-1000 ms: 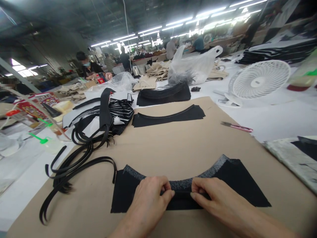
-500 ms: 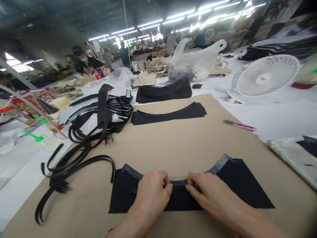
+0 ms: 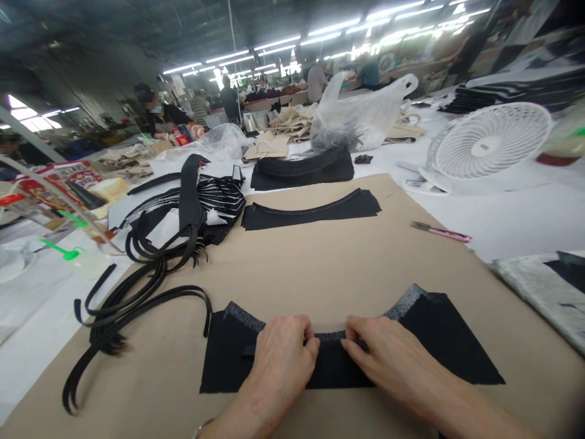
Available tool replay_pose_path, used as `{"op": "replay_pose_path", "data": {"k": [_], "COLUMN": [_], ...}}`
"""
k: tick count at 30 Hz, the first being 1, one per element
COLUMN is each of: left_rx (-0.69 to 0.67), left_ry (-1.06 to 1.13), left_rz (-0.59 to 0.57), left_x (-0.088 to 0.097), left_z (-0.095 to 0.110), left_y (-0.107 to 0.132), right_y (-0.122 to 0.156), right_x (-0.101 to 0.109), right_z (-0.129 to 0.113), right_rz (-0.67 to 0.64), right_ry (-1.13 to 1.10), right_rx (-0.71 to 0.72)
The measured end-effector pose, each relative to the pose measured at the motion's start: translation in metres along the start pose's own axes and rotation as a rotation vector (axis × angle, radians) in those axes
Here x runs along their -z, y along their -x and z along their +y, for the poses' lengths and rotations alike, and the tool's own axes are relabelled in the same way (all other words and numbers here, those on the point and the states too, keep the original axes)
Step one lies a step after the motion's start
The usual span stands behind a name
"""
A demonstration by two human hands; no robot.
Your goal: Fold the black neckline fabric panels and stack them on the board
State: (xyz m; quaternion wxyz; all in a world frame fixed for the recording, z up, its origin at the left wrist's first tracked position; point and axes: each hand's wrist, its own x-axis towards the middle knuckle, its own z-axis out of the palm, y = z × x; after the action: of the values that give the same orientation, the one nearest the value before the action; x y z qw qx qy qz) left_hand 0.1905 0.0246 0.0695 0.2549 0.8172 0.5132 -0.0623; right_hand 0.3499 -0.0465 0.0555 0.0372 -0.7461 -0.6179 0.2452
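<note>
A black fabric panel [image 3: 457, 341] with a curved upper edge lies flat in front of me. Along that curve runs a speckled grey band [image 3: 406, 303]. Left of centre, my left hand [image 3: 287, 350] pinches the panel's edge, thumb and fingers pressed together. My right hand [image 3: 379, 341] pinches the same edge a short way to the right, leaving a small stretch of band showing between the two. The end of a narrow black strip [image 3: 248, 352] pokes out left of my left hand; my fingers hide the rest.
Brown board [image 3: 320, 268] covers the table under the panel. Black straps [image 3: 150, 286] lie at left, and more curved black pieces [image 3: 311, 210] lie beyond. Pink-handled snips [image 3: 441, 231], a white fan [image 3: 491, 146] and a plastic bag [image 3: 361, 116] sit farther back. A person [image 3: 159, 116] is at far left.
Both hands keep their pinch at almost the same place on the edge. The grey band between them looks slightly narrower now.
</note>
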Motion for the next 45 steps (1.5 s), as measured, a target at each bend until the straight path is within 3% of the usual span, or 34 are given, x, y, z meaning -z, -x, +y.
{"op": "replay_pose_path", "data": {"k": [21,45], "left_rx": [-0.013,0.001], "left_ry": [-0.060,-0.030], "left_rz": [0.028,0.076], "left_x": [-0.008,-0.011], "left_z": [0.000,-0.001], "left_y": [0.000,0.001], "right_y": [-0.001,-0.001], "right_x": [-0.008,0.001], "right_z": [0.001,-0.004], "right_rz": [0.022,-0.044], "right_ry": [0.044,0.104], "right_rx": [0.012,-0.015]}}
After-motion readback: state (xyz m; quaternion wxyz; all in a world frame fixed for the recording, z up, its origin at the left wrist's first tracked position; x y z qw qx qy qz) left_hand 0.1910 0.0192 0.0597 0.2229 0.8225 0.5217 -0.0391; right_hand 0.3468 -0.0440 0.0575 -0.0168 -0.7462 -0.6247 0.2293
